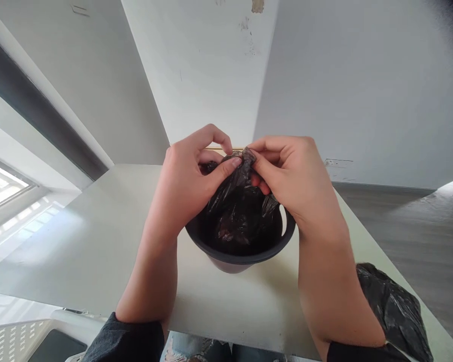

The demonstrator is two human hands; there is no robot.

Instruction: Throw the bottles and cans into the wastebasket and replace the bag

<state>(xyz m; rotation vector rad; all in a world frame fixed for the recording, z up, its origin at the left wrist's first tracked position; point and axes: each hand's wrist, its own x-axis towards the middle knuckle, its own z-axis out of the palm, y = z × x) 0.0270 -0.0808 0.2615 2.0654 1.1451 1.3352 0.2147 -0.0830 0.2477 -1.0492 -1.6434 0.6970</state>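
Nearest, ripped jeans (191, 346) show below the near edge of the surface (109, 226), and a pale perforated basket (13, 341) sits off its near left side. Dark sleeves (130, 338) end partway up both forearms, which reach in over the near edge. By the right edge of the surface, toward its near right corner, lies a crumpled second black bag (396, 309), partly hidden by the right forearm.

Farther in, between the near and far edges, a dark bin (239, 257) stands upright, with an oval handle opening on its right side. A thin black bag (230, 193) rises above the rim; shiny dark plastic also lies inside. The left hand (189, 183) pinches the gathered top of this bag between thumb and fingers; the right hand (296, 173) pinches it just beside, the two sets of fingertips almost meeting.

Past the far edge stand pale walls (347, 85), one carrying a socket plate (338, 163); grey floor (396, 221) extends beyond the right edge.
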